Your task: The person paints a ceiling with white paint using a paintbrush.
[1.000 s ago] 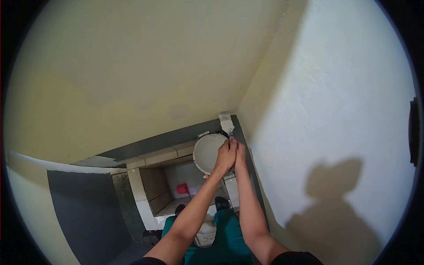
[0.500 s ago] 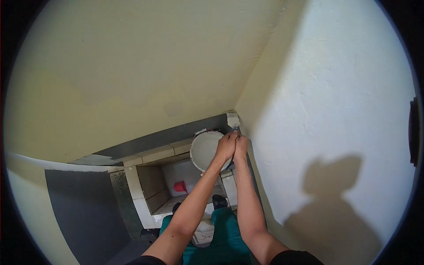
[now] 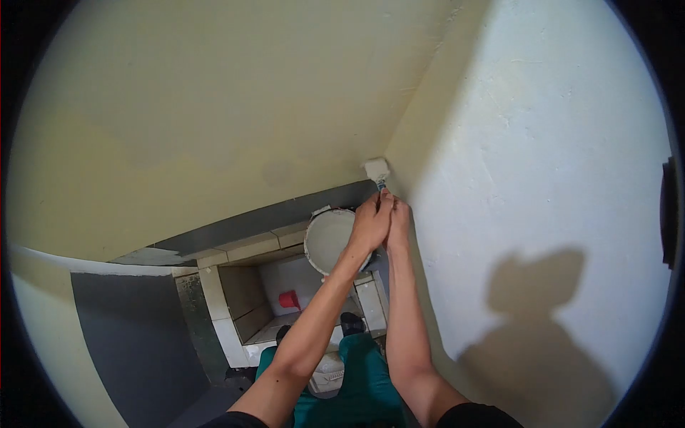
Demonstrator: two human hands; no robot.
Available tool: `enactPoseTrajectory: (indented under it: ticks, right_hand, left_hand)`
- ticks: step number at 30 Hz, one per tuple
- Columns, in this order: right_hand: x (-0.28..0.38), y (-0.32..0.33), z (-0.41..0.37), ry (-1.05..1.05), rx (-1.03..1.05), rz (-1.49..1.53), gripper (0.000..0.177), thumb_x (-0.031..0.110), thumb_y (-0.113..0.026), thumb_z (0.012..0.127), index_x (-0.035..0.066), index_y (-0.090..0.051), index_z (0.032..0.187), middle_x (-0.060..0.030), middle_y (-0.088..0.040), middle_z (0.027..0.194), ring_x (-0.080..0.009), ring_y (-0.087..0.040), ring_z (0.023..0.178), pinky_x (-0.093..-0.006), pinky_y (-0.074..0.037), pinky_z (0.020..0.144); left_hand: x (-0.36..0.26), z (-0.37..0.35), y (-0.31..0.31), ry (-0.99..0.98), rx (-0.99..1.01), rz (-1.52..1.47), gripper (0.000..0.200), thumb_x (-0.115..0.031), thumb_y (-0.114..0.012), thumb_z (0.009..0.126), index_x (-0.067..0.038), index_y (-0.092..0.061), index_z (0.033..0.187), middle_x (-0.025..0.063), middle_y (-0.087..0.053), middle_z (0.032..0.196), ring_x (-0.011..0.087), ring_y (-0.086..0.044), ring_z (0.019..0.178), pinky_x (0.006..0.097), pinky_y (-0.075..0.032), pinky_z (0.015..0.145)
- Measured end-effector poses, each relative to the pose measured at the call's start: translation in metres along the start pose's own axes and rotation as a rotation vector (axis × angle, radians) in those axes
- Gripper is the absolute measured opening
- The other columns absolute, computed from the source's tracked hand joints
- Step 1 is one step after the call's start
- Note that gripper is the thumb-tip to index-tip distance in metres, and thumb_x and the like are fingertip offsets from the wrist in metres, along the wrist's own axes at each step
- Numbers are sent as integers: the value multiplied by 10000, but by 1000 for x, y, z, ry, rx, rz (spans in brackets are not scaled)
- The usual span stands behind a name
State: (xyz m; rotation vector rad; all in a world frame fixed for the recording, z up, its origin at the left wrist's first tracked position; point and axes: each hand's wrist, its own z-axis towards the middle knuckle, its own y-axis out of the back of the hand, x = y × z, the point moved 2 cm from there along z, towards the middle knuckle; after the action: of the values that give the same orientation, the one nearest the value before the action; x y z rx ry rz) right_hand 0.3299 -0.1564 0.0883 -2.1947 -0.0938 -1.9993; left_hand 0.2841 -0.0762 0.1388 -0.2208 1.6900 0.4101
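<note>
A paintbrush (image 3: 377,170), its bristles coated in pale paint, presses against the wall by the corner, just above the dark grey band. My left hand (image 3: 372,222) and my right hand (image 3: 399,220) are side by side and closed around its handle. Only a small bluish part of the handle shows above the fingers. Below and left of my hands stands a round bucket (image 3: 307,253) with pale paint inside. My left hand and forearm cover part of the bucket's right side.
Under my arms is a tiled basin (image 3: 230,324) with a red dipper (image 3: 289,299) inside. My feet are at its near edge. The yellowish wall (image 3: 214,107) meets the paler right wall (image 3: 564,143) in a corner. A dark grey band (image 3: 264,217) runs along the wall's bottom.
Both hands have moved up along the corner with the paintbrush, from the grey band onto the yellowish wall. The bucket and the dipper stay in place.
</note>
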Motion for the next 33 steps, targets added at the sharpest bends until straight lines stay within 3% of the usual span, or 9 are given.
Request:
enactPoseTrajectory:
  ticks: [3, 6, 10, 14, 17, 20, 26, 29, 33]
  right_hand:
    - [46, -2, -20, 56, -29, 13, 406, 347, -565, 1010, 21, -588, 768, 22, -531, 702, -101, -478, 647, -301, -385, 554]
    - [77, -5, -34, 24, 31, 193, 224, 264, -598, 1000, 114, -600, 834, 68, -487, 749, -58, -463, 680, -252, -395, 598]
    - [50, -8, -36, -54, -87, 341, 260, 301, -584, 1009, 133, -597, 811, 70, -479, 737, -66, -450, 672, -253, -386, 604]
    - [-30, 4, -16, -148, -79, 225, 330, 340, -556, 1016, 90, -600, 806, 42, -508, 730, -95, -468, 674, -287, -396, 597]
    - [-60, 4, -17, -191, -50, -63, 457, 394, -518, 1018, -4, -617, 817, -37, -559, 722, -159, -507, 692, -364, -425, 610]
    - [-76, 9, -26, -199, -33, -37, 464, 388, -528, 1010, -17, -618, 804, -63, -579, 720, -167, -509, 693, -377, -430, 622]
    - [9, -5, -32, -80, -87, -117, 472, 381, -515, 1015, -28, -603, 796, -56, -570, 712, -171, -500, 677, -385, -421, 617]
    - [75, -10, -24, 39, -46, -79, 401, 369, -567, 1007, 37, -571, 780, 20, -505, 708, -118, -451, 645, -323, -382, 570]
    - [171, -24, -47, 75, -98, 44, 360, 342, -589, 1006, 84, -540, 760, 67, -457, 706, -60, -404, 636, -261, -338, 548]
  left_hand:
    - [-37, -20, 2, -160, -38, -6, 464, -342, -480, 1003, 81, -584, 1160, 330, -627, 1057, 475, -612, 1002, 482, -477, 866]
    - [-55, -34, 2, -276, -91, 6, 471, -326, -493, 1001, 93, -550, 1206, 341, -589, 1105, 490, -592, 1008, 489, -475, 874]
    - [-47, -33, 2, -274, -59, 47, 490, -330, -486, 1004, 105, -531, 1226, 341, -567, 1132, 503, -579, 1007, 493, -471, 889]
    - [18, -21, -8, -173, -64, 109, 548, -369, -456, 1019, 120, -531, 1253, 331, -592, 1179, 470, -572, 1121, 453, -444, 968]
    - [56, -12, -9, -5, -34, 84, 505, -387, -435, 1014, 75, -583, 1158, 339, -610, 1083, 504, -582, 1040, 514, -469, 891]
    - [71, -15, -10, 124, 26, 48, 518, -411, -428, 1014, 70, -609, 1084, 332, -640, 1036, 490, -602, 1030, 501, -472, 898]
    - [5, -21, 3, 56, 18, -7, 463, -368, -476, 1005, 67, -612, 1083, 328, -646, 1023, 485, -613, 1005, 482, -474, 886]
    - [-64, -22, 14, -142, -25, -55, 479, -388, -471, 1015, 58, -609, 1126, 272, -663, 1003, 398, -641, 966, 408, -479, 884]
    - [-134, -41, 23, -254, 0, -52, 488, -348, -504, 1006, 88, -555, 1219, 270, -630, 1042, 394, -617, 970, 417, -473, 881]
